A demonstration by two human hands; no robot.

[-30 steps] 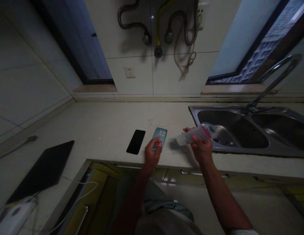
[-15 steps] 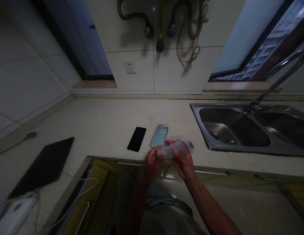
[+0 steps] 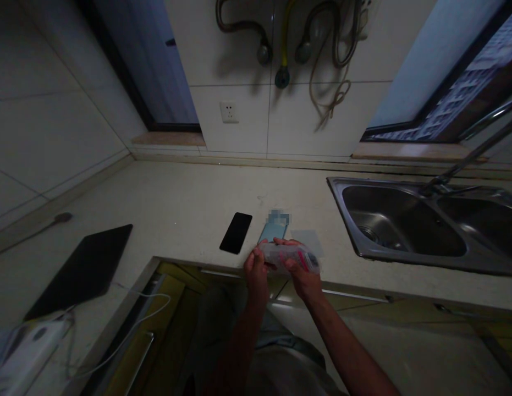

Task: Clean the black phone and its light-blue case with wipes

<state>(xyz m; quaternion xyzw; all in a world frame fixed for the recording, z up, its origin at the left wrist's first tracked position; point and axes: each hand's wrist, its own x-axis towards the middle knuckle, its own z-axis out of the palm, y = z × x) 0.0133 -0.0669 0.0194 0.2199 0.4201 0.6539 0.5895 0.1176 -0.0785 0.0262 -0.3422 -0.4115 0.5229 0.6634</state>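
Both my hands hold a clear plastic packet (image 3: pixel 289 257) with pink print, just above the counter's front edge. My left hand (image 3: pixel 256 272) pinches its left end and my right hand (image 3: pixel 304 276) grips it from below and on the right. Behind the packet a light blue phone case (image 3: pixel 273 227) lies on the counter (image 3: pixel 177 209). A black phone (image 3: pixel 236 232) lies face up to the left of the case. A pale flat sheet (image 3: pixel 308 240) rests on the counter to the right of the case.
A steel double sink (image 3: pixel 408 223) with a tap (image 3: pixel 470 159) fills the right side. A black slab (image 3: pixel 82 269) lies on the left wing of the counter, with a white device and cable (image 3: pixel 28 352) near it. Hoses (image 3: pixel 309 49) and a socket (image 3: pixel 229 112) are on the back wall.
My left hand left the blue case and took the packet's left end. My right hand brought the packet from near the sink toward me, to the counter's front edge.
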